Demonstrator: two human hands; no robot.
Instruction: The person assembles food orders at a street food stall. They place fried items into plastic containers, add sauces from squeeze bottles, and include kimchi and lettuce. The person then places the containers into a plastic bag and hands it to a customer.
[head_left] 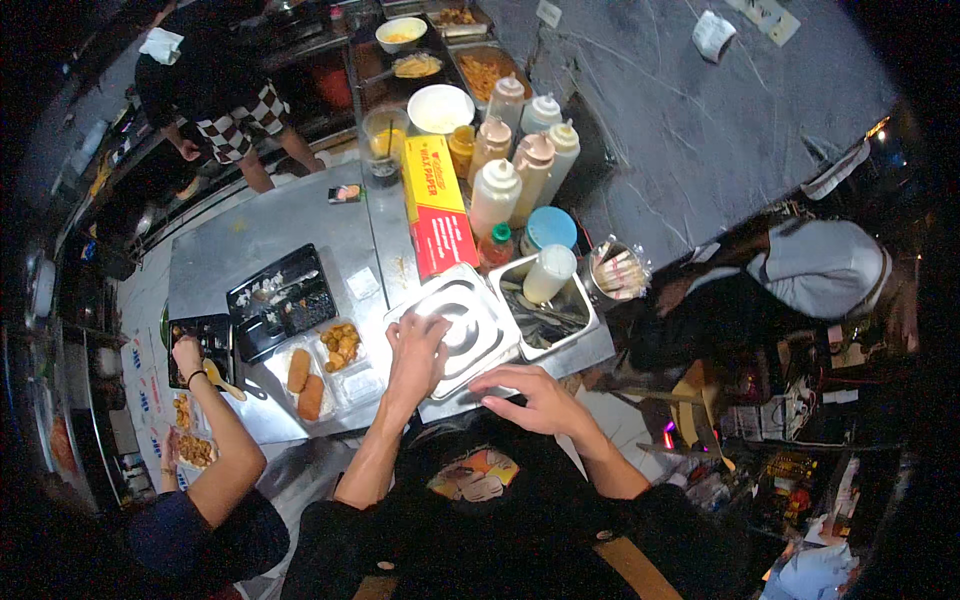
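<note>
A shiny steel pan lid (482, 352) lies in front of me at the table's edge. My left hand (418, 352) is over its left side, fingers bent and closed at the raised middle, where a handle may be hidden beneath them. Near the lid's front right corner, my right hand (530, 396) is held flat with its fingers stretched out, holding nothing. Just right of the lid stands a steel pan (560, 338) with utensils and a pale squeeze bottle (549, 274) in it.
Beyond the lid stand a yellow and red wax paper box (437, 205) and several squeeze bottles (495, 197). Left are a clear container of fried food (308, 384) and a black tray (282, 302). A co-worker's hand (187, 352) reaches into another tray; another person (815, 270) is at right.
</note>
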